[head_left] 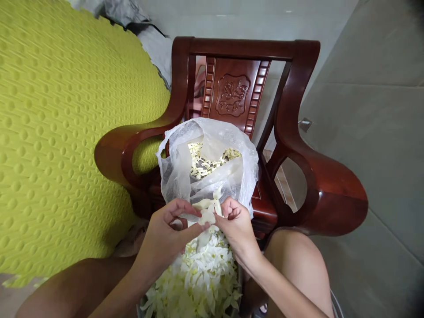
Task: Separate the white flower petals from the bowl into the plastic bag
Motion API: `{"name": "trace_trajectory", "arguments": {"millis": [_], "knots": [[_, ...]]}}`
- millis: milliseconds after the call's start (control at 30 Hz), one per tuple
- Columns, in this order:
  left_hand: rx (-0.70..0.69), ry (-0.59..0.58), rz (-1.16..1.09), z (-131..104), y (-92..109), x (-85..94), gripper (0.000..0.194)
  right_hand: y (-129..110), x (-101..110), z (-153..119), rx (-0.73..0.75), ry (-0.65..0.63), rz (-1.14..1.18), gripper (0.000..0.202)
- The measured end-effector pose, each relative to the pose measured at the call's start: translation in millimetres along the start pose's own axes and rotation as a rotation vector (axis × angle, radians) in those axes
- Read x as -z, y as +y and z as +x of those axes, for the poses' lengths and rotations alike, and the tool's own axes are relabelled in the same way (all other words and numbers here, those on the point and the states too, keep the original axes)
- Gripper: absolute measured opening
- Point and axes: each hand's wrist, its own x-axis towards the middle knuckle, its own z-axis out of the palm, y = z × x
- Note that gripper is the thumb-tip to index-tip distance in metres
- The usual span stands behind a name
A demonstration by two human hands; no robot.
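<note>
Mat (73, 132) is seen left of the seat (266, 207). By the left hand (172, 225), a flower (208, 215) is pinched between thumb and fingers. It is held above the pile (198, 278), at the near rim of the bag (247, 176), probably so bits are caught. The bag, mouth spread, is set towards the seat's front edge, presumably for reach. The flower's right side is pinched by the right hand (237, 223).

Carved reddish-brown wooden armchair (232, 93) at twelve o'clock.
A studded yellow-green foam mat (66, 119) spreads from eight to eleven o'clock; a pale, faintly shiny wall (248, 20) rises behind the armchair, and large grey tiles (374, 128) span two to four o'clock.
</note>
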Motion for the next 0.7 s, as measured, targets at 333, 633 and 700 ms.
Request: {"name": "trace_trajectory", "arguments": {"millis": [333,633,700], "knots": [[-0.340,-0.050,0.250,-3,-7,2.4,0.015,14,12,3,-0.055,0.030,-0.024,0.056],[-0.411,-0.402,0.201,-10,-10,23.2,0.013,6,26,28,-0.011,0.299,0.127,0.070],[-0.437,-0.579,0.229,-14,-9,32.7,0.011,7,29,31,0.020,0.263,0.054,0.068]]}}
